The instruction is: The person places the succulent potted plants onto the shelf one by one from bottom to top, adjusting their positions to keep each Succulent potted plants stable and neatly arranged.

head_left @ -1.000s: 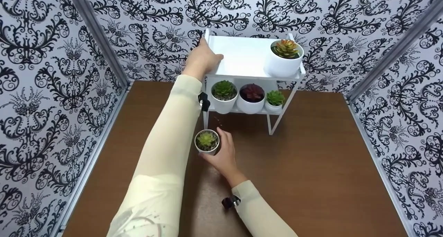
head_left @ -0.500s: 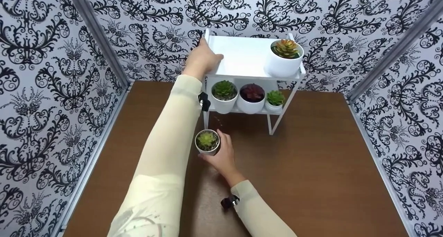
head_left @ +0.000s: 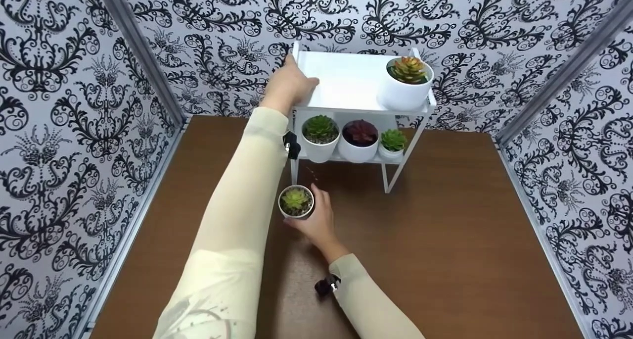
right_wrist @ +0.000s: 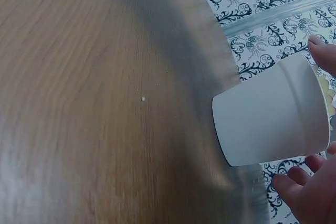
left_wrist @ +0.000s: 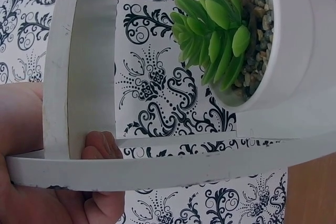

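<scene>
My left hand (head_left: 289,84) grips the upper left end of a white two-tier plant stand (head_left: 341,81). In the left wrist view its fingers (left_wrist: 102,145) curl round the stand's white frame. My right hand (head_left: 321,217) holds a small white pot (right_wrist: 270,114) by its side, thumb and fingers on opposite sides. A yellow-green succulent (head_left: 295,199) grows from gravel in that pot, which is in front of the stand's left leg. Whether the pot's base touches the table cannot be told.
On the upper shelf's right end stands a large white pot (head_left: 403,94) with an orange-green succulent. The lower shelf carries a green succulent pot (head_left: 320,148), a dark red succulent pot (head_left: 358,152) and a smaller green one (head_left: 391,153). Patterned panels (head_left: 568,131) enclose the brown table (head_left: 470,230).
The right wrist has shifted very slightly, with the small pot staying in nearly the same spot. The left hand and the stand have not moved.
</scene>
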Demonstrator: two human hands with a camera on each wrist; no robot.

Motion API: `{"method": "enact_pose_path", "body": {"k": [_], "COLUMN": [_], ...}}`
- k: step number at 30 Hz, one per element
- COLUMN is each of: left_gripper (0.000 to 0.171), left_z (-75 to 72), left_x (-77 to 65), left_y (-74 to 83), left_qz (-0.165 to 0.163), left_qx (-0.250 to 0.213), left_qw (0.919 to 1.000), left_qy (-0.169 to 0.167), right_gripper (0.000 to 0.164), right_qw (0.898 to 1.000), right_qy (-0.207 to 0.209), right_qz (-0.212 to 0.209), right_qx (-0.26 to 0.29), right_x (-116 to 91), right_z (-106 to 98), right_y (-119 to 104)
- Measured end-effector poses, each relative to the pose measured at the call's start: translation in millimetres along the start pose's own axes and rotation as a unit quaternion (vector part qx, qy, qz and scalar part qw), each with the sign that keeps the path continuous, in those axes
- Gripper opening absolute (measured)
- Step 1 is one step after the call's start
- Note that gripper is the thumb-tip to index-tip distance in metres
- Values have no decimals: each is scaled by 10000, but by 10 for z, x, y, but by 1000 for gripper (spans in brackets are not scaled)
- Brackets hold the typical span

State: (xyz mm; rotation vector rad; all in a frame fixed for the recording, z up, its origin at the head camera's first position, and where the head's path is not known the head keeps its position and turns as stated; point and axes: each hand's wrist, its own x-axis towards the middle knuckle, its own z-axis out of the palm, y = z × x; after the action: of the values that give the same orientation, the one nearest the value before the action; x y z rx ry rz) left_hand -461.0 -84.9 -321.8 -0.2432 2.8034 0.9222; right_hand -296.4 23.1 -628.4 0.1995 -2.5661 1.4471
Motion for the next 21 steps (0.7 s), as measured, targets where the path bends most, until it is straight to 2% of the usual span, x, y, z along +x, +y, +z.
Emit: {"method": "enact_pose_path", "body": {"k": [11,21], "left_gripper": [105,105], "left_z": [-21,-28], "left_x": [-19,-22], "left_y": [6,-1], "left_qz": [19,-3], "left_qx": [-108,-257], "left_qw": [9999,9996], "left_qy": [-38,-111], "right_gripper": [120,114], "right_qw": [9988,9946], "right_qy": [64,167], "right_qz": [285,501], "right_qx": [405,898], "right_x": [-7,-1], "right_z": [87,192], "right_y": [44,156]}}
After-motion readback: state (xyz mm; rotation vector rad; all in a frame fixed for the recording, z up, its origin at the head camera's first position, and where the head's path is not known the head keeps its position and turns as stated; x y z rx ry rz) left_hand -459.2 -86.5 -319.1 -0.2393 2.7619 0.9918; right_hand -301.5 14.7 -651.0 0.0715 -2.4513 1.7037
